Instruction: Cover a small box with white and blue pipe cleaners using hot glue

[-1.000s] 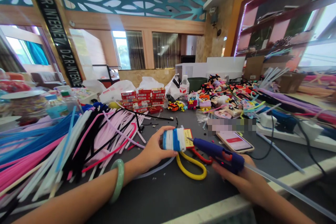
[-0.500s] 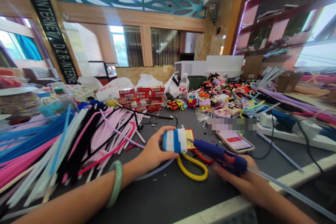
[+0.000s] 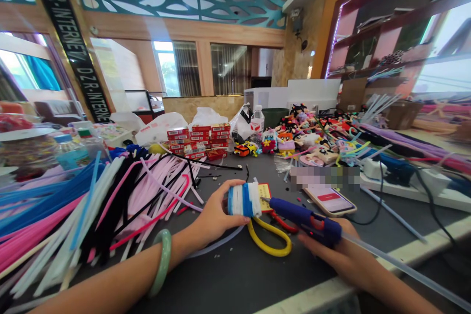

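My left hand (image 3: 213, 216) is closed around a small bundle wound with white and blue pipe cleaners (image 3: 243, 199), held just above the dark table. My right hand (image 3: 340, 252) grips a blue glue gun (image 3: 303, 217) with a clear glue stick trailing out behind it to the right. The gun's nozzle points left and sits right at the bundle's side, by a yellow card (image 3: 264, 190). Under both lie yellow-handled scissors (image 3: 268, 238). A green bangle (image 3: 162, 260) is on my left wrist.
Heaps of pink, white, blue and black pipe cleaners (image 3: 91, 196) cover the left of the table. A phone (image 3: 329, 199) lies right of the glue gun. Red boxes (image 3: 200, 138), a water bottle (image 3: 258, 120), small plush figures (image 3: 294, 132) and a power strip (image 3: 401, 181) lie beyond.
The hands, bundle and glue gun stay almost still; the view has shifted slightly. The nozzle stays at the bundle's side.
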Action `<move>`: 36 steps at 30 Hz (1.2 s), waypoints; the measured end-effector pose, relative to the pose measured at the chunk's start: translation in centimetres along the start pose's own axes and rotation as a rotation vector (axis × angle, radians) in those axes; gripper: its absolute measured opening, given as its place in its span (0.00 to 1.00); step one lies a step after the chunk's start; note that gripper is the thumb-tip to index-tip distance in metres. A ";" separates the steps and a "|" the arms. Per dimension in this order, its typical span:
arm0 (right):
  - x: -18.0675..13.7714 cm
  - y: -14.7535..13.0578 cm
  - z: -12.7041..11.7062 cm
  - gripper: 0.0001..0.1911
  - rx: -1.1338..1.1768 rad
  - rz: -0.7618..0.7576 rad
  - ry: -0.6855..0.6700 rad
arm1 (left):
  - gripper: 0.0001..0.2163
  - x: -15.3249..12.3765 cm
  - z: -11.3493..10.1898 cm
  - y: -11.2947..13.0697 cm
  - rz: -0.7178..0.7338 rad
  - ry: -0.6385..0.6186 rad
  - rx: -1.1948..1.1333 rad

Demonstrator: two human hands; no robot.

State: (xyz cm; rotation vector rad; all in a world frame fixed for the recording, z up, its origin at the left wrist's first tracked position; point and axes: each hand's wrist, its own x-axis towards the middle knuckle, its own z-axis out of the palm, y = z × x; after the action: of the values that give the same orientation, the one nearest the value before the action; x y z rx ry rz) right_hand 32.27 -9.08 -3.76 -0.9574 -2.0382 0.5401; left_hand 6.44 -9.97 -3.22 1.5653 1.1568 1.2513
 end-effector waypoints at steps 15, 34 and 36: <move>-0.2 0.3 -0.1 0.14 -0.037 0.004 -0.005 | 0.34 -0.2 0.3 0.6 -0.020 0.034 -0.065; 0.0 1.1 -0.4 0.17 -0.096 -0.085 -0.024 | 0.34 -0.2 0.4 1.0 -0.024 0.035 -0.120; 0.0 1.3 -0.4 0.17 -0.093 -0.072 -0.022 | 0.34 -0.2 0.5 1.0 -0.014 0.032 -0.121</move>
State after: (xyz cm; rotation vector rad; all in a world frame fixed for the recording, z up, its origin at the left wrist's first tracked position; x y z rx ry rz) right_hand 33.14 -8.27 -4.37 -0.9318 -2.1239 0.4225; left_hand 7.04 -10.41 -2.36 1.4509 1.0889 1.3168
